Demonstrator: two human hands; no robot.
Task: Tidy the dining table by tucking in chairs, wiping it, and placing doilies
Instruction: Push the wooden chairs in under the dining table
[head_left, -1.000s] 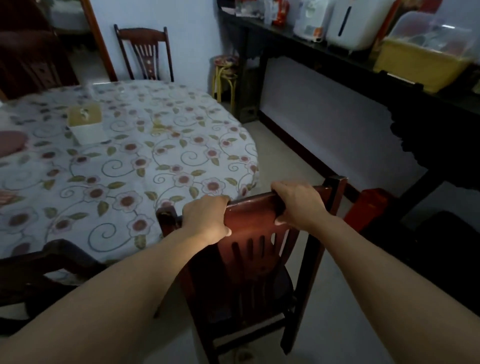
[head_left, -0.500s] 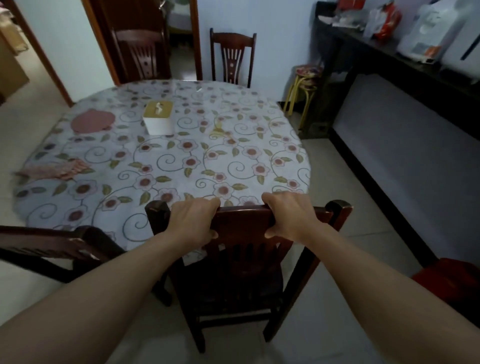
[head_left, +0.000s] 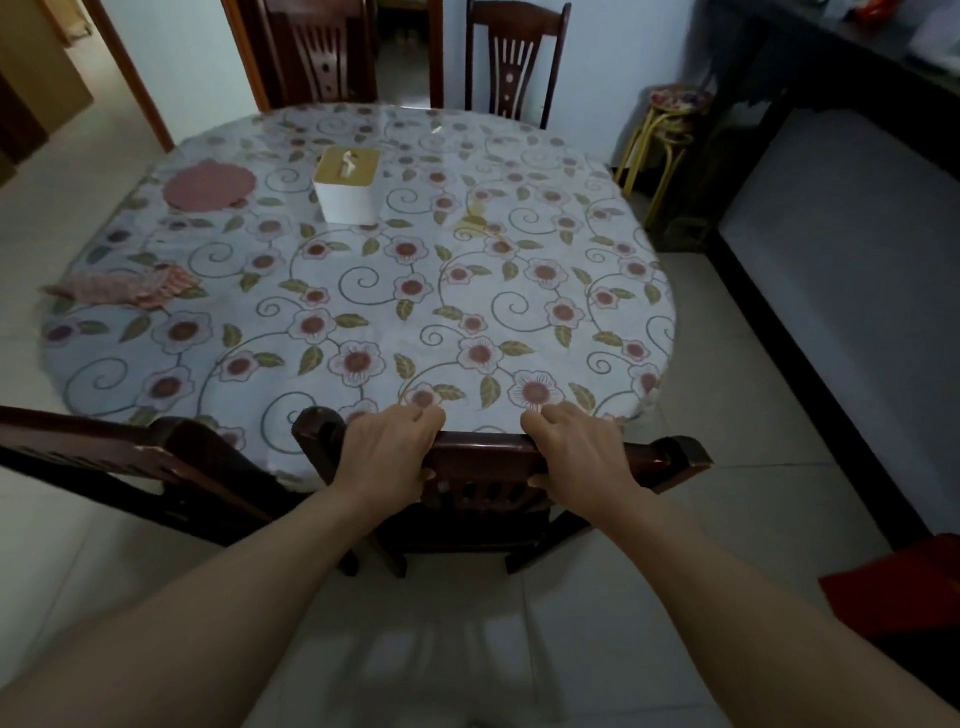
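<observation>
Hands gripping near chair (head_left: 488, 457) top rail, second chair (head_left: 130, 457) close left, table (head_left: 363, 291) edge ahead

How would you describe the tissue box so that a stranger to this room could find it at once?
Start at the round table with the flowered cloth. Look toward its far side, slightly left of centre, right of the flat pink round doily. The tissue box is the only upright thing on the table: white sides, tan lid, a tissue poking from the slot.

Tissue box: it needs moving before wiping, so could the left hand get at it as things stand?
Probably not yet: the left hand grips the chair, and the tissue box sits far across the table. The tabletop between is bare.
</observation>
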